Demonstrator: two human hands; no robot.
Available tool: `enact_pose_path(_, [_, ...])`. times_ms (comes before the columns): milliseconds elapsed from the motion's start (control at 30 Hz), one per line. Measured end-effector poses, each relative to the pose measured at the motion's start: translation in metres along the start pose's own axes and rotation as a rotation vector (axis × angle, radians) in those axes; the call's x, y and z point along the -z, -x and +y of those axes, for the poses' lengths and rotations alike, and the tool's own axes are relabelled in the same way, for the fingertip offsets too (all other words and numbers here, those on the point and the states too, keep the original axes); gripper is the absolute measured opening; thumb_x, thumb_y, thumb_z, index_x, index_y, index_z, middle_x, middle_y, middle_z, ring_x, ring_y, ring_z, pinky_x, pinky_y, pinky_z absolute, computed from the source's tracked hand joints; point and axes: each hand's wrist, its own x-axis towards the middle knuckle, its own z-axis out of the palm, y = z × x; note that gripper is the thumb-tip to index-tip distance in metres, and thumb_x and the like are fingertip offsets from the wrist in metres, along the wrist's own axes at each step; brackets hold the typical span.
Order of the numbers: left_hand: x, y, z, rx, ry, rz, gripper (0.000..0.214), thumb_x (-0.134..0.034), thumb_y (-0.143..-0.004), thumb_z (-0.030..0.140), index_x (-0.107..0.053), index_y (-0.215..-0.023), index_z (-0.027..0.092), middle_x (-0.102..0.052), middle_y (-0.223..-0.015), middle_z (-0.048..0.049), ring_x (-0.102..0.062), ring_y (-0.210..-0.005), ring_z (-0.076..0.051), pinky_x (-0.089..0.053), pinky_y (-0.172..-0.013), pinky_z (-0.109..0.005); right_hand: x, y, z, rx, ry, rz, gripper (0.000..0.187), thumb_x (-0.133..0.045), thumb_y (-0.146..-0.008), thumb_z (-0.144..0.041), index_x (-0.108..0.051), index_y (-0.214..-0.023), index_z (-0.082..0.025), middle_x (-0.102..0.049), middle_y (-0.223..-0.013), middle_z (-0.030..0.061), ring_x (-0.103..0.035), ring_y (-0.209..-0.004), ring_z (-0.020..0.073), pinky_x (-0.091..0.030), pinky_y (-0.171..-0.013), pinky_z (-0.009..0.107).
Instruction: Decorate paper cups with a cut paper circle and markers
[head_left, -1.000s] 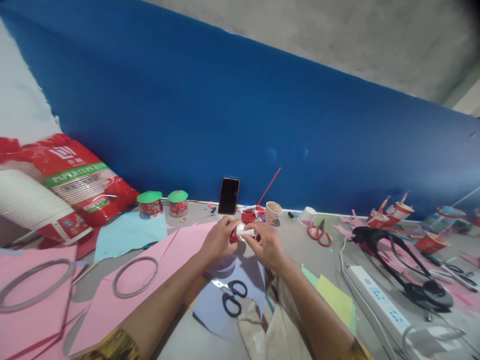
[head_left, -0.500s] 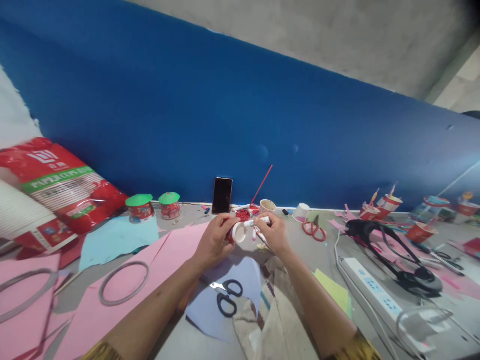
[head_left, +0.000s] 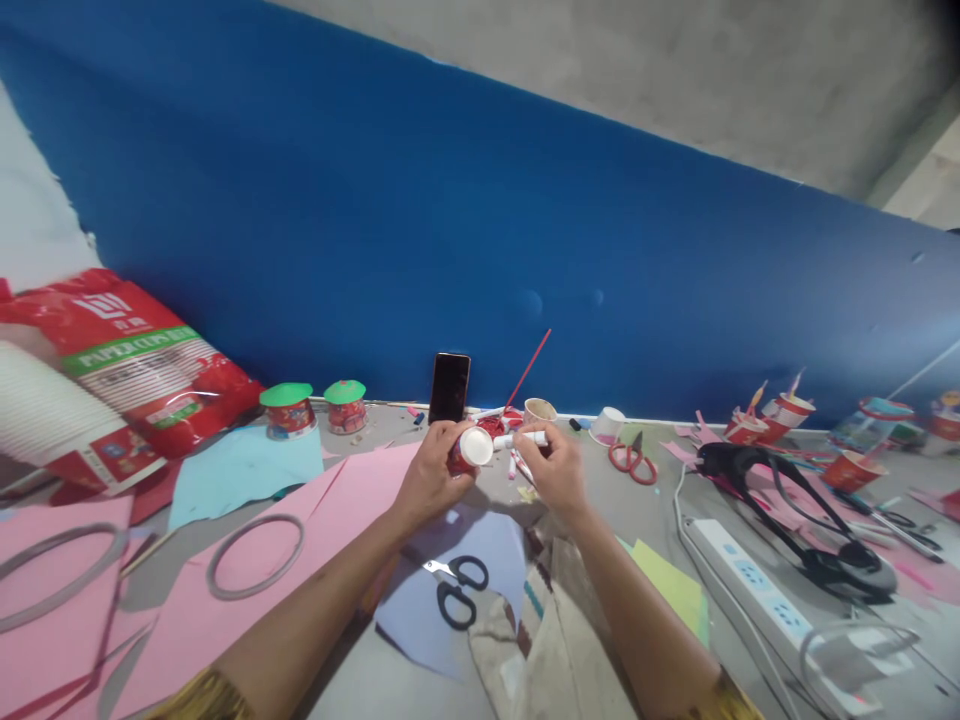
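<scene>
My left hand (head_left: 431, 475) is wrapped round a short red paper cup (head_left: 474, 448), whose round white end faces up toward me. In my right hand (head_left: 556, 468) is a white marker-like stick (head_left: 531, 438), pinched between the fingers and pointing left at the cup. A small gap shows between the stick's tip and the cup. Black-handled scissors (head_left: 456, 590) lie partly open on a lavender paper sheet (head_left: 499, 545) below my hands. Just behind the hands are red strands (head_left: 491, 425) and a small cut cup (head_left: 540, 410).
A phone (head_left: 450, 387) leans against the blue wall (head_left: 420, 230). Two green-topped cups (head_left: 345, 406) stand left, near a bag of paper cups (head_left: 150, 360). Pink paper (head_left: 330, 520) covers the left side. Red scissors (head_left: 632, 462), a power strip (head_left: 750, 575) and a black headset (head_left: 795, 530) lie right.
My left hand has turned the cup so its white end faces up more. The stick in my right hand has drawn slightly away from the cup. The view has shifted a little.
</scene>
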Motion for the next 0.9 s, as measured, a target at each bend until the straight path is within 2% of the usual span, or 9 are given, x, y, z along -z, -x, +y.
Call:
enact_pose_path(167, [0.004,-0.001,0.001,0.025,-0.017,0.01,0.057,-0.066,-0.078,0.01,-0.062,-0.134,0.024,-0.062,-0.124,-0.0079,-0.065,-0.119,-0.027,-0.056,-0.105,-0.043,0.0,0.003,0.001,0.078,0.104,-0.089,0.022,-0.068,-0.083,-0.044,-0.071,-0.082,-0.022,-0.065,-0.059,-0.0011,-0.057,-0.054,0.0173,-0.044,-0.055,0.029])
enact_pose_path(300, [0.007,-0.001,-0.001,0.035,-0.061,0.008,0.06,-0.069,-0.078,0.011,-0.061,-0.137,0.023,-0.062,-0.122,-0.0083,-0.066,-0.115,-0.028,-0.057,-0.101,-0.043,-0.008,0.011,0.0,0.125,0.116,-0.098,0.022,-0.068,-0.083,-0.043,-0.071,-0.079,-0.022,-0.068,-0.063,-0.0004,-0.059,-0.057,0.0171,-0.044,-0.057,0.028])
enact_pose_path(433, [0.006,-0.001,-0.002,-0.027,-0.118,-0.056,0.06,-0.066,-0.076,0.007,-0.065,-0.134,0.021,-0.063,-0.113,-0.0085,-0.066,-0.104,-0.028,-0.058,-0.091,-0.042,-0.014,0.019,-0.001,0.252,0.146,-0.074,0.018,-0.069,-0.086,-0.04,-0.074,-0.086,-0.022,-0.072,-0.07,0.0002,-0.059,-0.056,0.0153,-0.046,-0.058,0.027])
enact_pose_path(600, [0.002,0.001,-0.003,-0.134,-0.141,-0.127,0.064,-0.067,-0.072,0.003,-0.066,-0.133,0.023,-0.065,-0.117,-0.0096,-0.066,-0.107,-0.028,-0.056,-0.093,-0.043,-0.013,0.02,-0.003,0.339,0.137,-0.032,0.015,-0.068,-0.089,-0.035,-0.075,-0.089,-0.022,-0.078,-0.081,0.0026,-0.066,-0.064,0.0164,-0.05,-0.065,0.028])
enact_pose_path(767, [0.0,0.002,0.0,-0.219,-0.108,-0.153,0.062,-0.066,-0.071,0.003,-0.068,-0.13,0.022,-0.064,-0.113,-0.0084,-0.065,-0.101,-0.026,-0.056,-0.088,-0.04,-0.007,0.013,-0.001,0.258,0.107,0.02,0.017,-0.069,-0.088,-0.038,-0.074,-0.089,-0.021,-0.077,-0.082,0.003,-0.066,-0.067,0.0182,-0.051,-0.067,0.03])
enact_pose_path(833, [0.001,0.002,0.002,-0.215,-0.083,-0.15,0.065,-0.066,-0.069,0.002,-0.068,-0.131,0.023,-0.065,-0.115,-0.0084,-0.066,-0.104,-0.027,-0.056,-0.091,-0.041,-0.003,0.008,0.003,0.144,0.062,0.036,0.017,-0.071,-0.085,-0.038,-0.074,-0.086,-0.022,-0.076,-0.08,0.0026,-0.065,-0.068,0.0188,-0.05,-0.067,0.031])
enact_pose_path(900, [0.003,0.0,0.003,-0.122,-0.015,-0.107,0.065,-0.067,-0.068,0.004,-0.068,-0.13,0.024,-0.066,-0.118,-0.0079,-0.066,-0.111,-0.027,-0.055,-0.098,-0.042,0.002,0.001,0.009,0.002,0.003,0.01,0.015,-0.074,-0.081,-0.037,-0.073,-0.08,-0.021,-0.073,-0.071,0.0006,-0.063,-0.065,0.0183,-0.048,-0.065,0.03])
